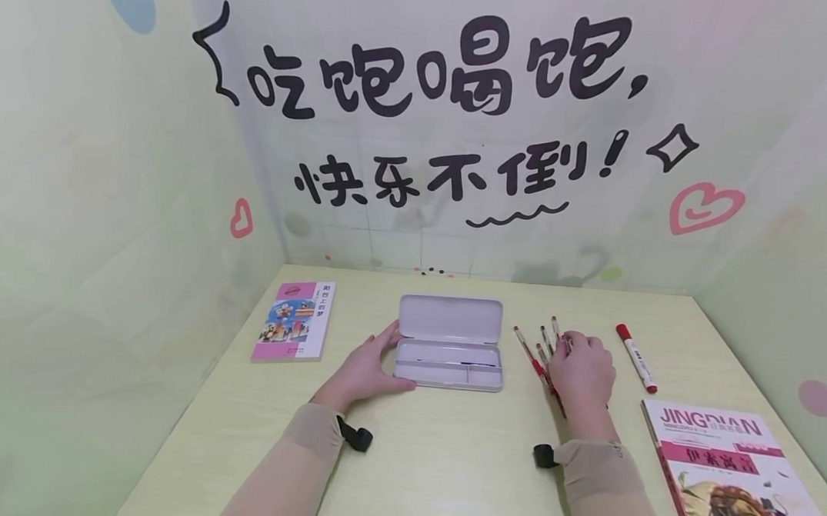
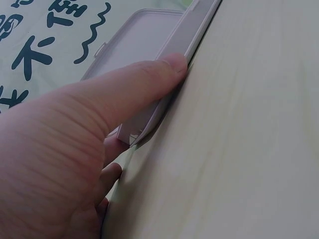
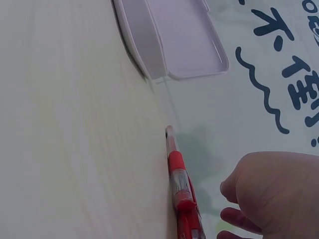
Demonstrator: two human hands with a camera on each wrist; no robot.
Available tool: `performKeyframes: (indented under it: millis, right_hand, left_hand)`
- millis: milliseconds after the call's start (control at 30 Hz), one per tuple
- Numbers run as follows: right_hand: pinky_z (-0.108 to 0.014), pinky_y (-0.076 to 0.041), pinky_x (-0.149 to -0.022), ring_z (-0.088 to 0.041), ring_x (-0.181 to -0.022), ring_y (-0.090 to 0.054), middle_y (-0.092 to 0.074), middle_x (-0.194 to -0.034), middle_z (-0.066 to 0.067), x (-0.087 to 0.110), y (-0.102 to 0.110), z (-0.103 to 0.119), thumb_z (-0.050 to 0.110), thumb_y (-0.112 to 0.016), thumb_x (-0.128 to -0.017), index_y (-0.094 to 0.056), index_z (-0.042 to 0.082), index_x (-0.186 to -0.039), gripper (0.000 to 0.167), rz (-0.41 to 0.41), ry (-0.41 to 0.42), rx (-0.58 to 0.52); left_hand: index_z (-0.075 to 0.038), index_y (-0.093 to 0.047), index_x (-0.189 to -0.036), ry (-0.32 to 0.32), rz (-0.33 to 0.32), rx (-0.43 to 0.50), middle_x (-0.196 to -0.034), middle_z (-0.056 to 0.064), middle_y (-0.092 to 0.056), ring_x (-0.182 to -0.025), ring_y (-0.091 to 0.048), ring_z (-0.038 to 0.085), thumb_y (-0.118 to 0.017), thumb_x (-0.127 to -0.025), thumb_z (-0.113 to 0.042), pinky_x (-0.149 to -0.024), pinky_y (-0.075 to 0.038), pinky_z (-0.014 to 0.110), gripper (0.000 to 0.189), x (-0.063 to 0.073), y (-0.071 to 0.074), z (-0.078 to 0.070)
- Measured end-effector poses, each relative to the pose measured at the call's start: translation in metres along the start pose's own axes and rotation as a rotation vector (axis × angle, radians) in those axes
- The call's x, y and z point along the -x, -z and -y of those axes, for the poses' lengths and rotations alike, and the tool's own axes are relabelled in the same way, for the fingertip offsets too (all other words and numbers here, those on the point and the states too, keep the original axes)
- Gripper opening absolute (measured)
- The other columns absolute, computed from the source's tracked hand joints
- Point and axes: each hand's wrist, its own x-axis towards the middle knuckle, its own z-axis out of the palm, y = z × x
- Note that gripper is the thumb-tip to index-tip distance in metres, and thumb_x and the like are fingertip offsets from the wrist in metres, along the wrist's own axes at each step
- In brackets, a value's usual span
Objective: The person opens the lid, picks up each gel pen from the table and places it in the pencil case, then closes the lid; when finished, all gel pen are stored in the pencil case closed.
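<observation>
A pale lilac pencil case (image 1: 451, 320) lies on the table with its lid raised. Its tray has compartments, and a thin dark item (image 1: 478, 364) lies in the back one. My left hand (image 1: 363, 375) holds the left end of the case, the thumb along the front edge and the fingers at the side. To the right is a loose bunch of red gel pens (image 1: 539, 369). My right hand (image 1: 584, 377) is over this bunch, partly hiding it. In the right wrist view its bent fingers (image 3: 241, 219) appear beside the red pens (image 3: 183, 194), with nothing seen between them.
A red-and-white marker (image 1: 636, 358) lies right of the right hand. Nearer on that side is a large book (image 1: 730, 464) with a lion cover. A smaller pink-and-white book (image 1: 294, 322) lies at the far left. Printed cloth walls (image 1: 460, 137) enclose the table (image 1: 446, 459).
</observation>
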Motion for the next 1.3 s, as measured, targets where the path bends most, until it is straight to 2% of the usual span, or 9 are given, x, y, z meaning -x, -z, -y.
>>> performKeyframes:
  millis: [267,500,767,1067,1300]
  right_hand:
    - [-0.075,-0.051,-0.103,-0.061,-0.131,-0.052,-0.049,-0.155,-0.039,-0.004,0.006,-0.014,0.023,-0.046,-0.112,-0.050,-0.001,-0.157,0.051,0.084,-0.134,0.028]
    - [-0.072,-0.054,-0.097,-0.063,-0.127,-0.053,-0.050,-0.147,-0.041,-0.006,0.013,-0.030,0.024,-0.045,-0.112,-0.045,-0.004,-0.159,0.055,0.171,-0.208,0.048]
    - [-0.065,-0.055,-0.088,-0.058,-0.115,-0.060,-0.060,-0.135,-0.039,-0.009,0.015,-0.038,0.024,-0.051,-0.111,-0.052,-0.005,-0.153,0.051,0.215,-0.234,0.048]
    - [-0.054,-0.055,-0.078,-0.044,-0.096,-0.065,-0.068,-0.121,-0.032,-0.015,0.016,-0.039,0.024,-0.052,-0.112,-0.063,-0.006,-0.137,0.040,0.234,-0.250,0.040]
    - [-0.057,-0.055,-0.079,-0.048,-0.102,-0.065,-0.065,-0.123,-0.033,-0.014,0.016,-0.038,0.024,-0.052,-0.112,-0.062,-0.006,-0.137,0.040,0.210,-0.238,0.035]
  left_hand:
    - [-0.025,-0.020,-0.178,0.000,0.003,0.000,-0.171,-0.010,-0.053,-0.171,-0.025,0.038,-0.101,-0.072,-0.055,-0.143,-0.016,0.060,0.137,-0.001,0.000,0.001]
    - [-0.027,-0.019,-0.178,0.012,0.005,-0.007,-0.171,-0.012,-0.052,-0.171,-0.023,0.040,-0.100,-0.073,-0.056,-0.142,-0.018,0.063,0.136,0.000,-0.001,0.001]
    - [-0.026,-0.019,-0.178,0.010,0.009,-0.009,-0.171,-0.010,-0.053,-0.171,-0.024,0.040,-0.100,-0.073,-0.055,-0.142,-0.018,0.062,0.136,0.001,-0.001,0.000]
    - [-0.028,-0.019,-0.178,0.022,0.007,-0.001,-0.171,-0.010,-0.052,-0.172,-0.022,0.041,-0.100,-0.074,-0.055,-0.141,-0.018,0.064,0.135,0.001,0.000,-0.002]
    - [-0.028,-0.019,-0.178,0.021,0.006,-0.005,-0.171,-0.011,-0.052,-0.172,-0.022,0.041,-0.100,-0.073,-0.055,-0.141,-0.018,0.063,0.135,0.001,0.000,-0.001]
